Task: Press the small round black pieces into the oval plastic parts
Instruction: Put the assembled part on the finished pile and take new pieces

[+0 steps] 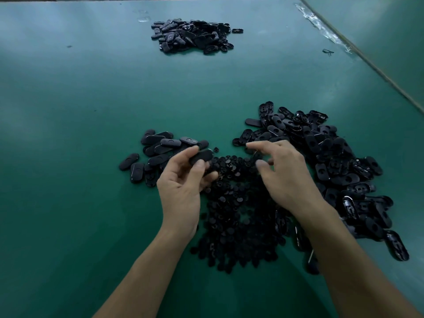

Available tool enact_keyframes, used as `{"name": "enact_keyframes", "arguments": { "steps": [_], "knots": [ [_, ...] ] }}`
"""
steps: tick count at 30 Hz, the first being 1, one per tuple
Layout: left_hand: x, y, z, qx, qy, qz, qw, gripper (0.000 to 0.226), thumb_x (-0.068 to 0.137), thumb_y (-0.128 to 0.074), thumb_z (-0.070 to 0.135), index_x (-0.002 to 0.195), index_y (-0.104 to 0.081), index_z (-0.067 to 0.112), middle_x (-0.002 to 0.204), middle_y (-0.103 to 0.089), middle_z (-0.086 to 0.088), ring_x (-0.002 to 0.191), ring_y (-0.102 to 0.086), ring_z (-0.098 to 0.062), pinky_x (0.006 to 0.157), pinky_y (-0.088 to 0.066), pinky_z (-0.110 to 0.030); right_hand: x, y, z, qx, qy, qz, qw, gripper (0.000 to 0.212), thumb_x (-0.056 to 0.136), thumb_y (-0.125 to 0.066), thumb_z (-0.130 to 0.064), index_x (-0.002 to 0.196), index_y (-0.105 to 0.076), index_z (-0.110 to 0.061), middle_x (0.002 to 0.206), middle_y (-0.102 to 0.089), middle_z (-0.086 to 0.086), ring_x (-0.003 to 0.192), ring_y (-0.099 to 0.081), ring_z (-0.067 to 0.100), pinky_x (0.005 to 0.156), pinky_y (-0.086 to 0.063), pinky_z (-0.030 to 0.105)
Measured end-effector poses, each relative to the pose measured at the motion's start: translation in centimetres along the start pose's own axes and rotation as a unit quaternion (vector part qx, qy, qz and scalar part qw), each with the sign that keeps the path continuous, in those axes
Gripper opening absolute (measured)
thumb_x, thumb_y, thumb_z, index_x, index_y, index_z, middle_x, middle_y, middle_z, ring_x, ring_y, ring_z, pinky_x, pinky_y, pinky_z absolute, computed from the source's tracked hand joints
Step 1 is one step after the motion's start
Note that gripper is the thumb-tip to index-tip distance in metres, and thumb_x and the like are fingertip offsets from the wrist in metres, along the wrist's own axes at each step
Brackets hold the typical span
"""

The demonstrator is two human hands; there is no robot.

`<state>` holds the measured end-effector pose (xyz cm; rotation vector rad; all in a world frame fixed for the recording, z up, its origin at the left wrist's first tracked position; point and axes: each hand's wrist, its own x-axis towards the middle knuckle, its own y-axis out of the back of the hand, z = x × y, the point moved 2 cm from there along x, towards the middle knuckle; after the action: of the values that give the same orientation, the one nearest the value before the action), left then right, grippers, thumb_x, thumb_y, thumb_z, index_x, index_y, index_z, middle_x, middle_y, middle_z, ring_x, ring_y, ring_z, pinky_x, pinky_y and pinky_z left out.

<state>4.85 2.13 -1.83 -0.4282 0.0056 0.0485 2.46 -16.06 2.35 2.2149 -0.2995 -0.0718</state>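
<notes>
Round pieces (238, 214) heap between right hand (286, 173) and left hand (181, 180) gripping oval part (202, 156).

A green table (80, 111) bears oval parts (321, 157) and round pieces (238, 214).

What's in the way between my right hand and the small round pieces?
Nothing visible. The right hand hangs just above the round pieces; the heap of oval parts lies to its right. The left hand holds an oval part.
</notes>
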Motion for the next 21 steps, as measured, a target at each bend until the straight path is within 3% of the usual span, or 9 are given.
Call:
{"name": "enact_keyframes", "arguments": {
  "steps": [3,6,12,16,19,21],
  "knots": [
    [0.33,0.10,0.11,-0.050,0.033,0.036,0.998,0.043,0.095,-0.058,-0.007,0.133,-0.057,0.012,0.100,-0.071,0.006,0.099,-0.067,-0.008,0.084,-0.057,-0.023,0.63,-0.12,1.06,-0.121,-0.005,-0.028,0.992,0.050,0.099,-0.051,-0.007,0.139,-0.056,-0.037,0.136,-0.043,0.001,0.120,-0.037,0.024,0.102,-0.035,0.033],
    [0.36,0.09,0.38,-0.047,0.051,0.050,0.996,0.067,0.093,-0.059,-0.009,0.153,-0.034,0.011,0.120,-0.064,0.002,0.117,-0.063,-0.005,0.090,-0.053,-0.019,1.06,-0.37,1.28,-0.159,-0.011,-0.054,0.986,0.044,0.101,-0.053,-0.016,0.139,-0.056,-0.038,0.145,-0.041,0.001,0.127,-0.035,0.028,0.106,-0.032,0.040],
    [0.21,0.11,0.46,-0.003,0.047,0.036,0.998,0.085,0.092,-0.059,-0.010,0.161,-0.015,0.017,0.130,-0.058,0.002,0.110,-0.064,0.006,0.095,-0.051,-0.016,1.12,-0.35,1.15,-0.126,-0.013,-0.026,0.992,0.031,0.099,-0.061,-0.029,0.130,-0.064,-0.028,0.125,-0.053,0.005,0.121,-0.046,0.027,0.103,-0.039,0.040],
    [0.29,0.35,0.32,0.007,0.046,0.027,0.999,0.089,0.092,-0.061,-0.009,0.161,-0.014,0.023,0.152,-0.043,-0.001,0.124,-0.059,0.000,0.094,-0.051,-0.017,0.98,-0.26,1.07,-0.115,-0.016,0.011,0.993,0.027,0.098,-0.060,-0.037,0.122,-0.069,-0.026,0.117,-0.055,0.005,0.114,-0.050,0.026,0.095,-0.046,0.039],
    [0.29,0.48,0.18,0.033,0.013,0.019,0.999,0.090,0.092,-0.062,-0.009,0.160,-0.013,0.022,0.166,-0.014,0.012,0.133,-0.049,0.002,0.096,-0.049,-0.019,0.97,-0.30,1.27,-0.086,-0.015,0.053,0.995,0.022,0.099,-0.060,-0.037,0.112,-0.073,-0.026,0.110,-0.054,0.000,0.106,-0.053,0.022,0.085,-0.051,0.038],
    [0.20,0.43,0.14,0.048,-0.013,0.003,0.999,0.091,0.092,-0.065,-0.007,0.160,-0.015,0.027,0.164,-0.009,0.023,0.133,-0.048,0.004,0.096,-0.049,-0.020,0.96,-0.22,1.27,-0.046,0.001,0.088,0.995,0.020,0.098,-0.062,-0.036,0.107,-0.075,-0.024,0.106,-0.055,-0.002,0.099,-0.055,0.017,0.078,-0.051,0.034]
  ]
}}
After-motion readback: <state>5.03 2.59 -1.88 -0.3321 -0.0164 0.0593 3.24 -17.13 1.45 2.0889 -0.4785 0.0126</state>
